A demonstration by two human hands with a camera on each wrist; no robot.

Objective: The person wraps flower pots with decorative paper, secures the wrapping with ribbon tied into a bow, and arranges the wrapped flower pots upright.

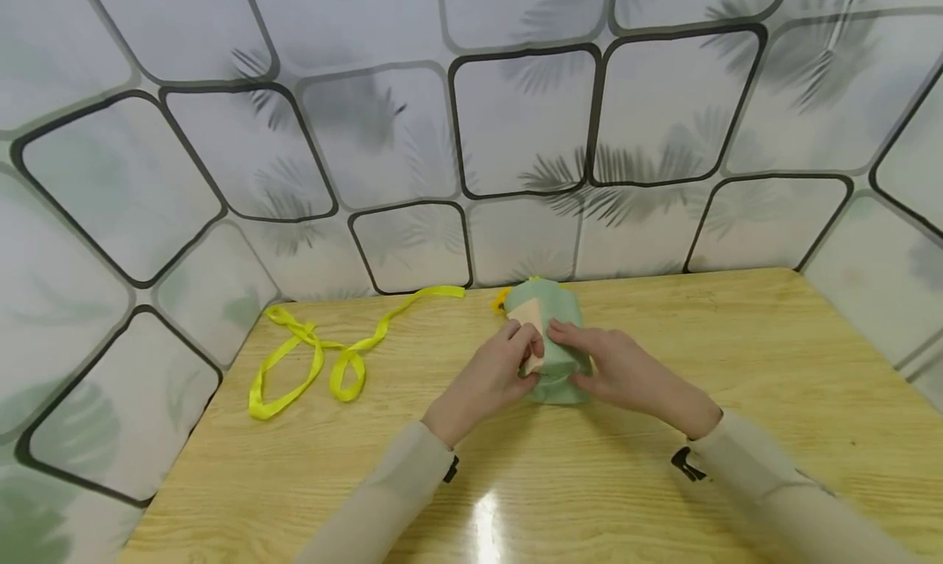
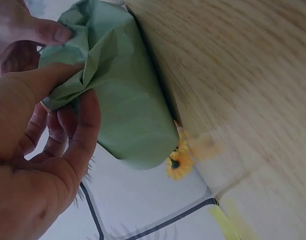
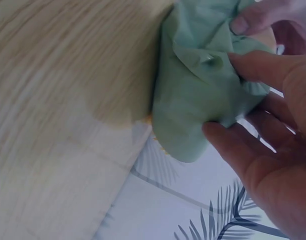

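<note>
A roll of green wrapping paper (image 1: 563,306) lies on the table near the back edge, with a pale peach part (image 1: 527,312) showing on its left side. Yellow flowers with dark centres (image 2: 177,164) peep out at its far end. My left hand (image 1: 495,366) pinches a gathered fold of the paper between thumb and fingers at the near end. From the other side, my right hand (image 1: 628,369) grips the same crumpled end, thumb on the creases and fingers along the side. Whatever else is inside the wrapping is hidden.
To the left on the wooden table (image 1: 737,351), a yellow ribbon (image 1: 354,359) lies in loose loops, one end running toward the paper roll. A patterned cloth wall (image 1: 523,122) rises behind the table and along both sides.
</note>
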